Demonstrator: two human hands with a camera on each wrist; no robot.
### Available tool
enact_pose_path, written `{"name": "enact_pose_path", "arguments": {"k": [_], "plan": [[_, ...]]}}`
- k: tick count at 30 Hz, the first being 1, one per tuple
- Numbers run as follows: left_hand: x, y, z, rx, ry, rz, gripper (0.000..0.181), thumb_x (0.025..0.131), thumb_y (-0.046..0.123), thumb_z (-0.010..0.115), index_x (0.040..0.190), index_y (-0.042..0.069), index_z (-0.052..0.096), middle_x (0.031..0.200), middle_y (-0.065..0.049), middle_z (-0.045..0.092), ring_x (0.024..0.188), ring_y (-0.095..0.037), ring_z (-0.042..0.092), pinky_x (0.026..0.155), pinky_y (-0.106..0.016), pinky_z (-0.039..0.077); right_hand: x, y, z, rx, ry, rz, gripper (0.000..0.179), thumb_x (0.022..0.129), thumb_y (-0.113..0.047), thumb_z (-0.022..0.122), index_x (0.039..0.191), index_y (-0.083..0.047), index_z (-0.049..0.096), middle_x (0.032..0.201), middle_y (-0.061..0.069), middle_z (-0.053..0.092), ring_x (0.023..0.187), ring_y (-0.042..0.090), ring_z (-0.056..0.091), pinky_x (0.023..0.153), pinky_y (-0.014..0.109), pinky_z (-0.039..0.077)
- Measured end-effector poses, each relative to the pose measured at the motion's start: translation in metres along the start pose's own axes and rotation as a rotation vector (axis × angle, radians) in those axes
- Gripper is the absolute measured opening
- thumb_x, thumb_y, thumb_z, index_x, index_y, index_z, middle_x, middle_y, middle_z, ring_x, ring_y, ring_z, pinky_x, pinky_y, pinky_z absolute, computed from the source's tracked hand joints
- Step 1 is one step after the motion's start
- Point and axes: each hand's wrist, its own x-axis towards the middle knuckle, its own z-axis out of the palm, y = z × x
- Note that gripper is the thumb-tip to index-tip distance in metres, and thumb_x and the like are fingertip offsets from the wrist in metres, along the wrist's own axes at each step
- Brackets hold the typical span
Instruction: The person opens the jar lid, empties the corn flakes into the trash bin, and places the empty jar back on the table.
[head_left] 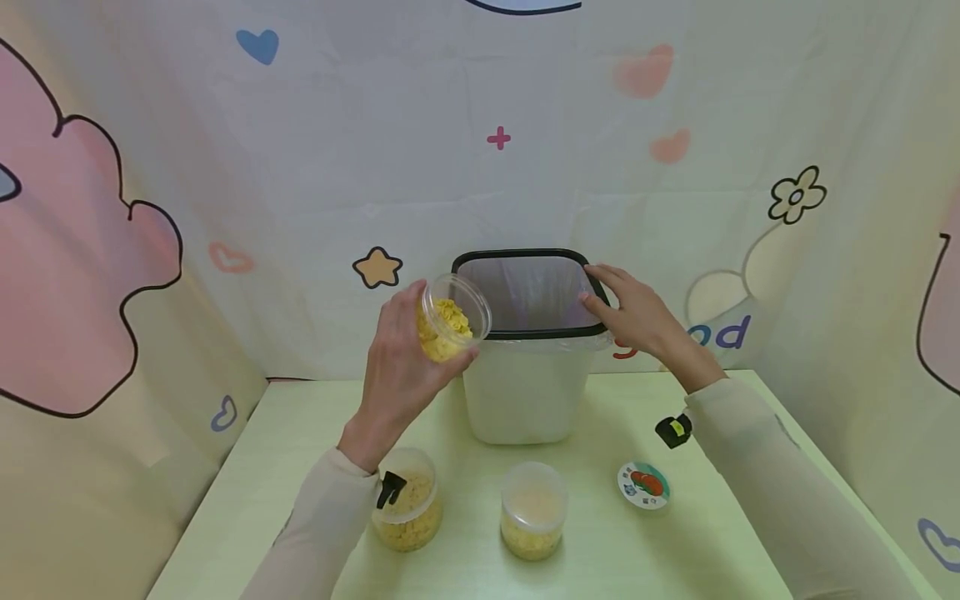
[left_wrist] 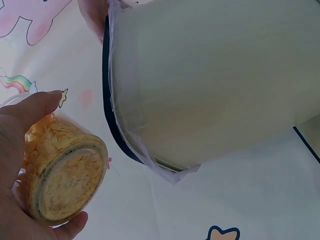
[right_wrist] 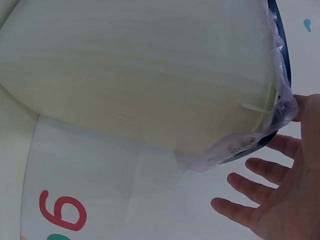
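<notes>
My left hand (head_left: 401,350) grips a clear plastic jar (head_left: 457,321) of yellow flaky pieces (head_left: 452,315), its mouth tilted toward the trash can's left side. Through the jar's base (left_wrist: 70,185) the pieces show in the left wrist view. The white trash can (head_left: 525,392) has a black rim (head_left: 543,334) and a thin translucent liner (left_wrist: 175,175) folded over it. At the rim's right side my right hand (head_left: 633,312) holds on with the thumb inside; its other fingers (right_wrist: 250,187) spread out straight beyond the edge.
Two more tubs stand on the pale green table (head_left: 300,442): a lidded tub (head_left: 534,508) in front of the can, and another tub (head_left: 408,504) partly under the left forearm. A round printed lid (head_left: 643,486) lies to the right. Behind hangs a patterned curtain (head_left: 375,150).
</notes>
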Motion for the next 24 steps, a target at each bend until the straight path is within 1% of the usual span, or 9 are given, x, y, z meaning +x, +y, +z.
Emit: {"name": "enact_pose_path", "arguments": {"k": [4, 7, 10, 14, 16, 20, 24], "plan": [[0.002, -0.001, 0.000, -0.002, -0.013, -0.009, 0.095, 0.067, 0.038, 0.088, 0.142, 0.004, 0.039, 0.136, -0.013, 0.052, 0.119, -0.028, 0.051, 0.094, -0.046, 0.053, 0.005, 0.003, 0.002, 0.028, 0.002, 0.009, 0.059, 0.104, -0.041, 0.042, 0.153, -0.010, 0.033, 0.159, 0.018, 0.030, 0.147, 0.042, 0.027, 0.117, 0.061, 0.024], [0.004, -0.002, 0.000, 0.006, -0.023, -0.010, 0.096, 0.067, 0.037, 0.088, 0.143, 0.005, 0.038, 0.135, -0.014, 0.052, 0.118, -0.029, 0.051, 0.093, -0.046, 0.054, 0.008, 0.004, 0.003, 0.034, 0.005, 0.014, 0.056, 0.104, -0.036, 0.042, 0.152, -0.009, 0.034, 0.158, 0.019, 0.032, 0.142, 0.044, 0.035, 0.115, 0.060, 0.029], [0.008, -0.004, 0.001, 0.018, -0.023, -0.002, 0.096, 0.067, 0.036, 0.088, 0.143, 0.006, 0.037, 0.134, -0.015, 0.052, 0.117, -0.029, 0.051, 0.091, -0.046, 0.055, 0.010, 0.005, 0.003, 0.042, 0.004, 0.028, 0.055, 0.105, -0.034, 0.042, 0.152, -0.008, 0.034, 0.157, 0.021, 0.033, 0.133, 0.045, 0.046, 0.110, 0.059, 0.037], [0.013, -0.005, 0.001, 0.023, -0.016, 0.008, 0.096, 0.067, 0.037, 0.088, 0.143, 0.006, 0.037, 0.134, -0.015, 0.052, 0.119, -0.030, 0.051, 0.093, -0.046, 0.054, 0.012, 0.006, 0.004, 0.050, 0.004, 0.072, 0.052, 0.105, -0.029, 0.041, 0.152, -0.008, 0.034, 0.155, 0.022, 0.035, 0.126, 0.043, 0.054, 0.106, 0.058, 0.042], [0.014, -0.005, 0.001, 0.022, -0.015, 0.010, 0.096, 0.067, 0.037, 0.088, 0.143, 0.006, 0.038, 0.135, -0.015, 0.052, 0.120, -0.030, 0.051, 0.094, -0.047, 0.053, 0.012, 0.006, 0.004, 0.046, 0.008, 0.097, 0.051, 0.105, -0.026, 0.039, 0.152, -0.007, 0.035, 0.154, 0.022, 0.037, 0.127, 0.042, 0.054, 0.107, 0.058, 0.041], [0.016, -0.007, 0.001, 0.024, -0.018, 0.010, 0.096, 0.067, 0.036, 0.088, 0.143, 0.005, 0.038, 0.134, -0.015, 0.052, 0.121, -0.030, 0.051, 0.095, -0.047, 0.053, 0.012, 0.007, 0.007, 0.037, 0.015, 0.125, 0.049, 0.105, -0.024, 0.037, 0.150, -0.005, 0.037, 0.153, 0.023, 0.039, 0.133, 0.042, 0.047, 0.111, 0.058, 0.037], [0.018, -0.009, 0.002, 0.025, -0.022, 0.008, 0.097, 0.067, 0.036, 0.088, 0.143, 0.005, 0.037, 0.135, -0.015, 0.052, 0.121, -0.030, 0.050, 0.095, -0.048, 0.052, 0.011, 0.008, 0.009, 0.046, 0.021, 0.153, 0.049, 0.104, -0.023, 0.035, 0.150, -0.006, 0.038, 0.151, 0.021, 0.043, 0.136, 0.041, 0.044, 0.108, 0.056, 0.039]]}}
